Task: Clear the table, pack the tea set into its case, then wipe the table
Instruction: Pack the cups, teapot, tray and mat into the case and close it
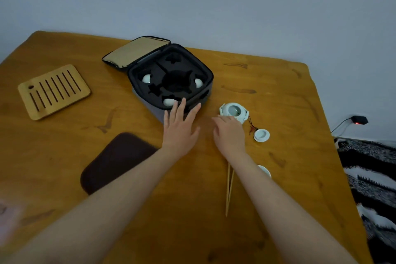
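A: Item one, the case (171, 77)?

B: Dark zip case, lid folded open toward the far left, standing mid-tabletop (267, 83). Black foam insert with cut-out wells. Three pale cups seated in it: left cup (147, 78), right cup (198, 82), near cup (170, 102). The large centre well holds nothing.

A: Item two, the pot?

B: Pale teapot (234, 111), uncovered, on the tabletop just right of the case. Its lid (261, 135) lies beside it to the near right, joined by a thin dark cord.

A: Hands?

B: Left hand (181, 126): flat, fingers spread, gripping nothing, fingertips at the case's near edge beside the near cup. Right hand (230, 133): fingers loosely curled, reaching to the teapot's near side. Probably touching it, though contact is blurred and I cannot tell whether it has closed on it.

A: Remaining stock?

B: Slatted bamboo tray (53, 91), far left. Dark brown cloth (113, 161), near left, partly under the left forearm. Bamboo tongs (229, 193), lying below the right wrist. One more pale cup (265, 170), mostly hidden behind the right forearm. All rest on the tabletop, apart from the case.
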A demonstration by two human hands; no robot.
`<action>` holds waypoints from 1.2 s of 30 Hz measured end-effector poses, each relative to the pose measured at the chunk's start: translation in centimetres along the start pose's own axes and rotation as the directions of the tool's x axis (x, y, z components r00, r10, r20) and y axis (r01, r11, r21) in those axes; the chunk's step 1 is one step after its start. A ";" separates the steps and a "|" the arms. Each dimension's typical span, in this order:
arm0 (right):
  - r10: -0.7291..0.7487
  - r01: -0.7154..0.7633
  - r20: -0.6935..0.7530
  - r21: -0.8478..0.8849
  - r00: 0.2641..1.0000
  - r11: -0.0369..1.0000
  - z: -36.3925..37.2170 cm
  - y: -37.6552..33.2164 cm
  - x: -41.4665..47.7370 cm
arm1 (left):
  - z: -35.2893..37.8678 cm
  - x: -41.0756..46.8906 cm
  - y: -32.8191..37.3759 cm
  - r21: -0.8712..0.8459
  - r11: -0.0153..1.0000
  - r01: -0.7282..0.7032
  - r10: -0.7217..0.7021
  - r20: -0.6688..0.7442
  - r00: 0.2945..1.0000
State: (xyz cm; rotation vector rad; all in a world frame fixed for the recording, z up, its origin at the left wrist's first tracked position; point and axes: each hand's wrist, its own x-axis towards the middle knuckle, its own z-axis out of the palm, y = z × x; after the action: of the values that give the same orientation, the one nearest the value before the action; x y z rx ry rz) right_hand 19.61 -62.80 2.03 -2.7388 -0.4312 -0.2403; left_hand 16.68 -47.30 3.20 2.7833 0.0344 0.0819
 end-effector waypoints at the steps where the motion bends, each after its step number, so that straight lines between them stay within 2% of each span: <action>1: 0.010 -0.010 0.014 -0.006 1.000 1.000 -0.2 0.0 -1.0 | 0.2 -0.9 0.5 -0.008 1.000 0.019 -0.018 0.038 0.999; 5: 0.086 -0.084 0.052 -0.044 0.995 0.996 -1.0 -0.3 -4.2 | 0.7 -3.7 1.9 -0.019 0.997 0.079 -0.075 0.146 0.986; 9: 0.280 -0.265 0.106 -0.136 0.954 0.954 -1.5 0.9 -7.1 | 0.6 -5.8 2.4 -0.008 0.997 0.071 -0.068 0.187 0.980; 12: 0.437 -0.392 0.209 -0.223 0.875 0.892 -2.3 2.0 -9.0 | 0.2 -7.2 2.3 -0.007 0.998 0.069 -0.066 0.212 0.975; 15: 0.534 -0.459 0.313 -0.283 0.786 0.842 -3.2 2.8 -10.0 | -0.5 -8.2 2.1 -0.004 0.997 0.077 -0.074 0.246 0.967; 18: 0.592 -0.537 0.391 -0.252 0.705 0.805 -3.7 3.4 -10.4 | -1.2 -8.6 1.5 0.000 0.997 0.083 -0.080 0.263 0.961; 20: 0.606 -0.570 0.415 -0.223 0.678 0.791 -3.8 3.8 -10.7 | -1.6 -8.8 1.1 -0.012 0.994 0.104 -0.097 0.273 0.957; 22: 0.612 -0.575 0.406 -0.225 0.679 0.787 -3.6 4.1 -11.1 | -2.0 -9.0 0.9 -0.049 0.991 0.127 -0.109 0.278 0.954; 28: 0.572 -0.530 0.332 -0.214 0.750 0.820 -3.5 4.1 -9.8 | -2.8 -7.8 0.0 -0.059 0.993 0.100 -0.088 0.181 0.980; 32: 0.476 -0.473 0.184 -0.062 0.860 0.879 -4.5 3.0 -6.7 | -4.3 -4.7 -0.8 -0.063 0.993 0.095 -0.091 0.073 0.993; 34: 0.432 -0.438 0.100 0.048 0.896 0.898 -4.9 2.3 -4.3 | -5.2 -2.0 -1.5 -0.073 0.992 0.105 -0.105 0.004 0.994; 36: 0.400 -0.406 0.070 0.116 0.914 0.907 -5.5 1.6 -2.6 | -6.0 0.5 -1.9 -0.076 0.992 0.103 -0.104 -0.006 0.995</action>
State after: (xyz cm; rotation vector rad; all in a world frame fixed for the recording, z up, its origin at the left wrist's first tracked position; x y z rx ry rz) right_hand 17.06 -66.93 6.02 -2.6331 0.1133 -0.0397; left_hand 16.75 -43.42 8.16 2.6999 0.1744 0.0698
